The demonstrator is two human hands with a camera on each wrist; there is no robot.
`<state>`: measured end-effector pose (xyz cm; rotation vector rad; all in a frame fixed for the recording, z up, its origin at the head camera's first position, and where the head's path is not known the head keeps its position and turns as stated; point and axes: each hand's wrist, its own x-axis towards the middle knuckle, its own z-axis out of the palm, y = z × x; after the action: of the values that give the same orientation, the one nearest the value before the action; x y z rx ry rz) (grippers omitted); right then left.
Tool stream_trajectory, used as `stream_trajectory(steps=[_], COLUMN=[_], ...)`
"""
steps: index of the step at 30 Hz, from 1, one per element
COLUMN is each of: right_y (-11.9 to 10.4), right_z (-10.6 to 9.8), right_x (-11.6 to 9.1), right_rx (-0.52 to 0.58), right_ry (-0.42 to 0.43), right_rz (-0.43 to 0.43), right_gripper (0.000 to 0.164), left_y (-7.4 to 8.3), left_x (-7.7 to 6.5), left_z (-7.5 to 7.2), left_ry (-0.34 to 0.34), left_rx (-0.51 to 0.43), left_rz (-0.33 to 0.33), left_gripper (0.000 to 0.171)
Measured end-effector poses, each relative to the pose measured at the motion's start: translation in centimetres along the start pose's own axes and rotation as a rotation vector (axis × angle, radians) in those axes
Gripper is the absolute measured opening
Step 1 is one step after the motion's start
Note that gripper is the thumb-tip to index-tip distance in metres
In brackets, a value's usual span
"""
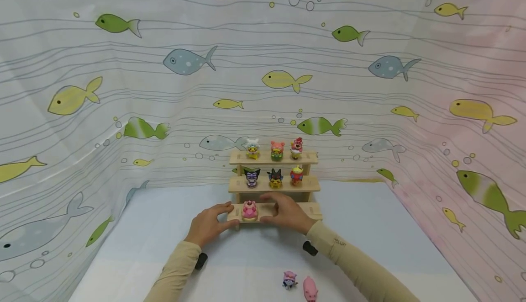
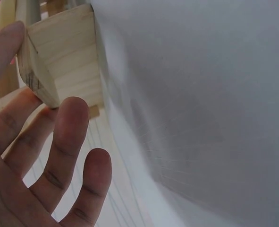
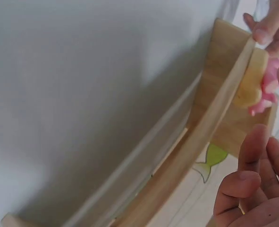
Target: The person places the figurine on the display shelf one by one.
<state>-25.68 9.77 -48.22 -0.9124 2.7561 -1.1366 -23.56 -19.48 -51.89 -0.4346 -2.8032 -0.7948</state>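
A three-tier wooden display shelf (image 1: 274,184) stands on the white-covered table. My left hand (image 1: 208,224) holds the left end of its bottom tier, thumb at the front edge and index finger farther back; the other fingers spread loosely in the left wrist view. On that tier sits a pink figurine (image 1: 249,211) with a yellowish base, a little right of my left fingertips. Over the same tier, right of the figurine, is my right hand (image 1: 287,213). Its thumb and bent fingers stand apart with nothing between them, also seen in the right wrist view.
Three small figurines, one a pink figurine (image 1: 277,150), line the top tier. The middle tier bears three more, including a dark-eared yellow figurine (image 1: 276,178). Near the front lie a purple-pink figurine (image 1: 289,280) and a pink pig (image 1: 310,288). Fish-print cloth (image 1: 263,41) surrounds the table.
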Motion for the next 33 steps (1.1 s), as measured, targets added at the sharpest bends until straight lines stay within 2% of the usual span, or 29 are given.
stream_trajectory(steps=[8, 13, 16, 21, 33], right_y=[-0.1, 0.3, 0.7, 1.5, 2.5], right_z=[-1.9, -2.9, -3.4, -3.6, -4.0], right_x=[-2.3, -4.0, -5.2, -7.6, -13.3], right_rx=[0.060, 0.091, 0.104, 0.107, 0.143], right_ry=[0.045, 0.078, 0.092, 0.079, 0.041], right_rz=[-0.032, -0.009, -0.040, -0.113, -0.066], right_gripper=[0.057, 0.052, 0.045, 0.041, 0.037], left_y=[-0.2, -0.2, -0.2, 0.0, -0.1], left_x=[-0.1, -0.1, -0.1, -0.3, -0.1], left_z=[0.1, 0.1, 0.1, 0.0, 0.1], left_ry=[0.004, 0.008, 0.011, 0.001, 0.016], left_rx=[-0.010, -0.012, -0.012, -0.016, -0.026], left_rz=[0.005, 0.005, 0.007, -0.003, 0.002], left_gripper=[0.065, 0.063, 0.063, 0.063, 0.064])
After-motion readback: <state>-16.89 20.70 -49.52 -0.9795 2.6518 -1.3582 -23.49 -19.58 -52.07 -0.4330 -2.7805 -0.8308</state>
